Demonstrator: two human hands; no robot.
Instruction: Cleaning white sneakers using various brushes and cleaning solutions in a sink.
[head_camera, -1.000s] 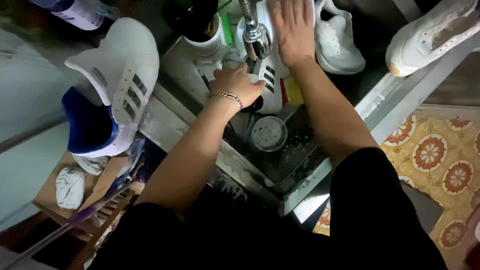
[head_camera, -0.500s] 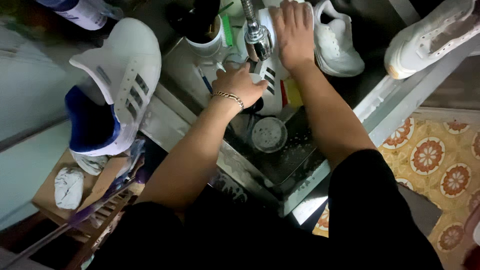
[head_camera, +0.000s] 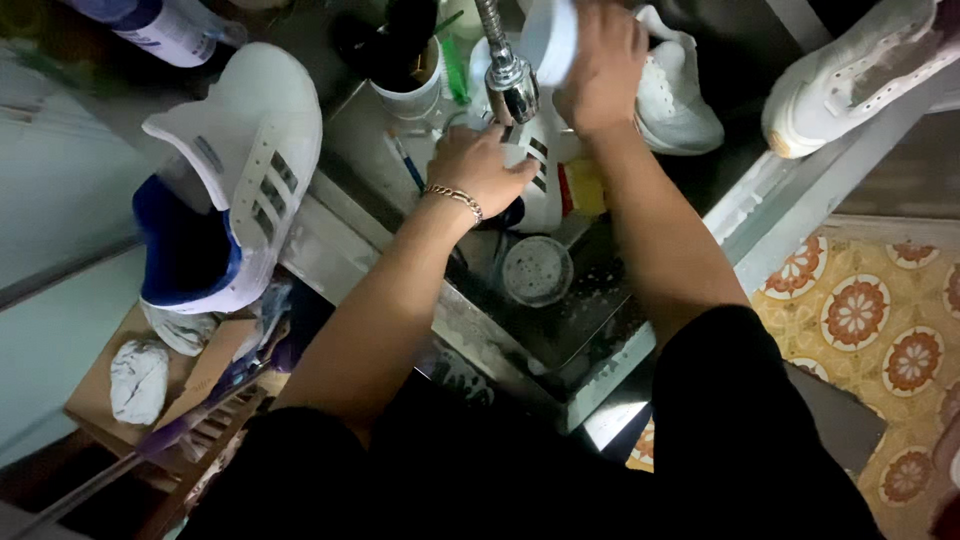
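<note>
My left hand (head_camera: 480, 165) grips the striped shoe (head_camera: 535, 175) standing in the sink (head_camera: 560, 330) under the tap (head_camera: 510, 75). My right hand (head_camera: 600, 65) clasps its raised white end, just beside the tap. I judge a wet shoe could slip and knock the cup (head_camera: 410, 80) beside it, or drop onto the strainer (head_camera: 537, 270). Another shoe (head_camera: 235, 170) rests on the left rim and could topple if bumped.
</note>
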